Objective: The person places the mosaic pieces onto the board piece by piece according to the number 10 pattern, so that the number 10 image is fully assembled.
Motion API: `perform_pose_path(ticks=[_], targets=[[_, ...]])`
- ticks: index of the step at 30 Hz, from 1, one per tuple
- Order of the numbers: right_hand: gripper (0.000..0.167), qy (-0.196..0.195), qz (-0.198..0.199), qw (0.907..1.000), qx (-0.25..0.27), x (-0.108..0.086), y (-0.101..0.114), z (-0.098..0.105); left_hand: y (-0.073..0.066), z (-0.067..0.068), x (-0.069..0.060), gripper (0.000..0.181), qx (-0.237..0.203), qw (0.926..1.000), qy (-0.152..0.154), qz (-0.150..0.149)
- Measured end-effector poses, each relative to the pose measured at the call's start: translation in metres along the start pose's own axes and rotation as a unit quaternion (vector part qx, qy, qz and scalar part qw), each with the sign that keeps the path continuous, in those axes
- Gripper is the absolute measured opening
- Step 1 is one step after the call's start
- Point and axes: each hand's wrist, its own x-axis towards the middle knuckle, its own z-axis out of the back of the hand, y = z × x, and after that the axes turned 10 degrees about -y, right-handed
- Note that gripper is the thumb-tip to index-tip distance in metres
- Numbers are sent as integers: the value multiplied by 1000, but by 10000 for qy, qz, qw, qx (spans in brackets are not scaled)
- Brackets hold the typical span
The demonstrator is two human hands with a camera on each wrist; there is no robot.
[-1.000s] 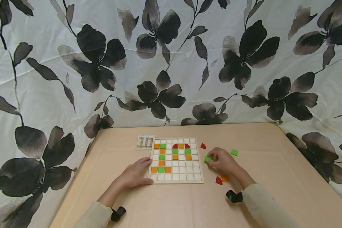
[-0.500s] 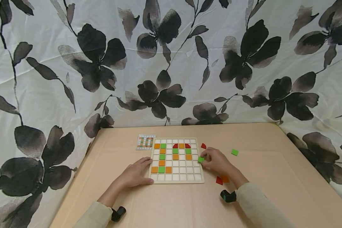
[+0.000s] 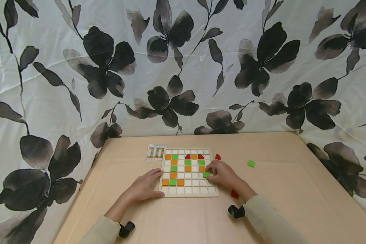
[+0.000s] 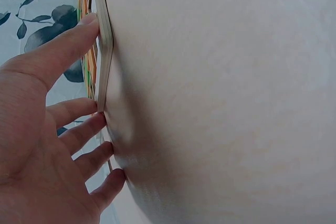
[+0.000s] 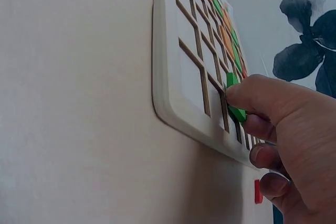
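Observation:
A square white-celled grid board (image 3: pixel 194 190) lies on the table with orange, green and red tiles set in some cells. My right hand (image 3: pixel 222 173) pinches a green square tile (image 3: pixel 205 174) between thumb and fingers over the board's right side, just below an orange tile (image 3: pixel 201 168). In the right wrist view the green tile (image 5: pixel 233 95) is tilted against the grid, partly hidden by the thumb. My left hand (image 3: pixel 144 185) rests against the board's left edge, thumb at the near corner. The left wrist view shows its thumb and fingertips touching the board's side (image 4: pixel 106 40), fingers spread.
A small printed pattern card (image 3: pixel 155 152) lies at the board's far left corner, partly covered by it. Loose pieces lie to the right: a red quarter-round (image 3: pixel 218 157), a green square (image 3: pixel 251 163) and a red piece (image 3: pixel 235 194) by the right wrist. A floral cloth (image 3: pixel 213 67) hangs behind.
My right hand has carried the green tile leftward from beside the board to over its right-hand cells. The right forearm now hides the loose orange piece. My left hand has stayed put.

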Motion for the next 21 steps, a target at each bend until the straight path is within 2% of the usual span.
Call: perform_pose_path(ticks=[4,12,21], targets=[[19,-10,202,9998,19,1,3,-4,1,-1,0,87,16,10000,-5,22],[10,152,139,9984,521,5,3,-7,0,-1,-1,87,2,10000,-9,70],[9,216,320,9984,424,6,2,-6,0,-1,-1,86,-49,10000,-27,52]])
